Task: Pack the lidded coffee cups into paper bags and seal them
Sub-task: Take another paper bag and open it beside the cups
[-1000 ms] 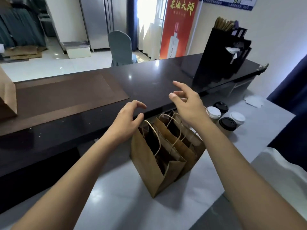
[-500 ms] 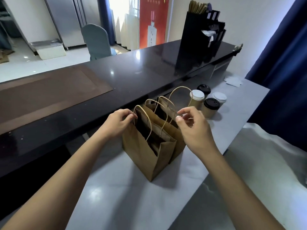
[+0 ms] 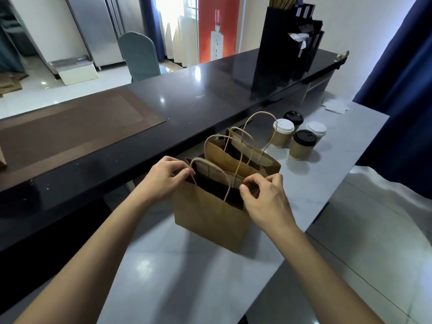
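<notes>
Second bag (image 3: 247, 155) between hands and cups (image 3: 299, 136)

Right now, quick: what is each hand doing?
Left hand: closed, pinching the left rim of the nearest paper bag.
Right hand: closed, pinching that bag's right rim.

Dark glossy counter (image 3: 187, 99), brown mat (image 3: 70, 127), grey chair (image 3: 139, 56), red banner (image 3: 217, 26), navy curtain (image 3: 402, 78)
</notes>
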A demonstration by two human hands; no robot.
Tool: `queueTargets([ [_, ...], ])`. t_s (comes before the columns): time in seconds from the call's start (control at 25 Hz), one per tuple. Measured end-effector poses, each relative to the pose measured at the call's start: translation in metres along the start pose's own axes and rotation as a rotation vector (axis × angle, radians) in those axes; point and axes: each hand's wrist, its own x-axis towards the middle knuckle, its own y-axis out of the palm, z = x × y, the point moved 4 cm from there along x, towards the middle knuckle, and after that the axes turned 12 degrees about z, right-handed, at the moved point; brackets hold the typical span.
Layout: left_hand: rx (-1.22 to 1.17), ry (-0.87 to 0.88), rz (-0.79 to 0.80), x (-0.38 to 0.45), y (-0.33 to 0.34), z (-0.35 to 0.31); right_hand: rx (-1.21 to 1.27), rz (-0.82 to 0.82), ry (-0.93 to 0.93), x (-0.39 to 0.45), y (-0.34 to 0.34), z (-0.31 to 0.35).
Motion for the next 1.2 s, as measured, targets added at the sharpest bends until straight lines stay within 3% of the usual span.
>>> queueTargets([
  [0.4, 0.079, -0.082, 0.129, -0.028, 0.008, 0.002, -0.104, 0.116, 0.096, 0.0, 0.006, -0.005],
  [0.72, 0.016, -0.163, 0.392, -0.053, 0.007, 0.011, -0.115, 0.209, 0.069, -0.009, 0.015, -0.005],
  [1.0, 0.085, -0.129, 0.195, -0.071, 0.015, 0.007, -0.092, 0.263, -0.004, -0.025, 0.014, -0.008],
  [1.2, 0.106, -0.156, 0.254, -0.093, 0.03, -0.008, -0.084, 0.265, -0.03, -0.046, -0.003, -0.016],
])
